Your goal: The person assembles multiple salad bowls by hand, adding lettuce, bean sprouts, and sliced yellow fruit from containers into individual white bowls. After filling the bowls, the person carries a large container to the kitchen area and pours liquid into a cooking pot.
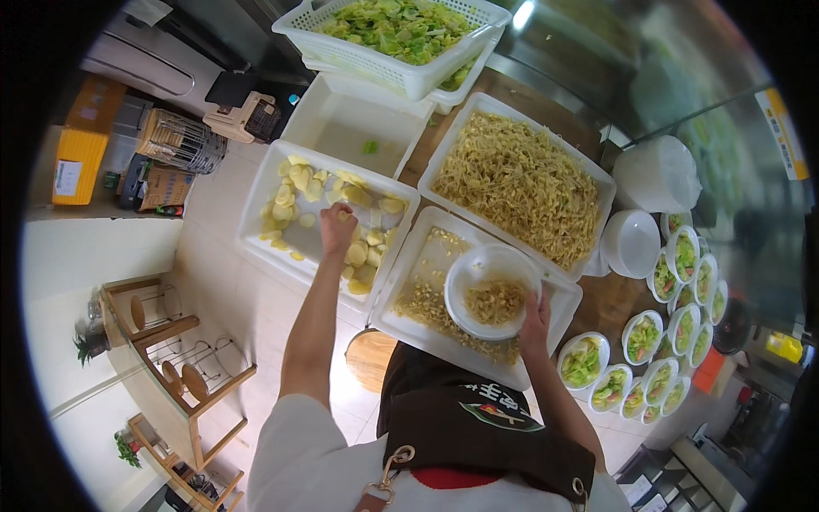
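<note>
My left hand (338,229) reaches into a white tray (256,198) of pale yellow potato slices (284,205). Its fingers are closed, and a bit of yellow slice shows at the fingertips. In my right hand (535,320) is a round white bowl (461,271), gripped by its right rim. Cooked bean sprouts (495,301) cover part of the bowl's bottom. The bowl is over another white tray (559,309), where loose sprouts and yellow bean heads (424,300) are scattered.
Beyond the bowl stands a white tray heaped with bean sprouts (516,183). Chopped cabbage (405,32) fills a white basket (418,81) at the far end, beside a nearly bare tray (358,128). Stacked white bowls (631,243) and several bowls of cabbage (583,362) stand to the right.
</note>
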{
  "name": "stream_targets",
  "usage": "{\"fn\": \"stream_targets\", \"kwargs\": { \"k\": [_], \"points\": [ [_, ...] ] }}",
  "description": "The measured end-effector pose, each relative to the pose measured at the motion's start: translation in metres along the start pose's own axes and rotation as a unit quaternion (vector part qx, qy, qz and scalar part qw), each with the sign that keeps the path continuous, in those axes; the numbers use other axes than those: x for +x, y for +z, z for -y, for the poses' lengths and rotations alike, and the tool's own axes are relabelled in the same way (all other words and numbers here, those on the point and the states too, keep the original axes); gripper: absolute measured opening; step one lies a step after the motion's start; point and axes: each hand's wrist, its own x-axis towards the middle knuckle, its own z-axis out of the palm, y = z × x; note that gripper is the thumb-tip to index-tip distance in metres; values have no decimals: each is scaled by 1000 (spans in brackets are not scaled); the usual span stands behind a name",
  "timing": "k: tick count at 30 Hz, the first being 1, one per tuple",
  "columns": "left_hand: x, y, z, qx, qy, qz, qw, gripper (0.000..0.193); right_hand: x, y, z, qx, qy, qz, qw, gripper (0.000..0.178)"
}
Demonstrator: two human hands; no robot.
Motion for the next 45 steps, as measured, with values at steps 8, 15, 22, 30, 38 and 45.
{"fn": "stream_targets", "kwargs": {
  "k": [8,15,22,30,38,45],
  "points": [
    [-91,-59,-170,-248,209,131,937,21,19,60,-27,20,66,74,995,34],
    [-83,-65,-148,-111,107,123,980,36,5,48,-8,20,53,7,998,34],
    [-69,7,-23,242,-2,152,958,74,1,18,5,-5,33,-28,999,36],
    [-61,6,-39,113,3,169,979,47,1,23,24,164,120,-69,977,38],
    [-39,-28,9,-178,-80,172,966,23,3,38,28,142,78,-20,987,37],
    [-92,-84,-188,-226,234,212,922,36,3,62,11,129,55,50,989,34]
  ]
}}
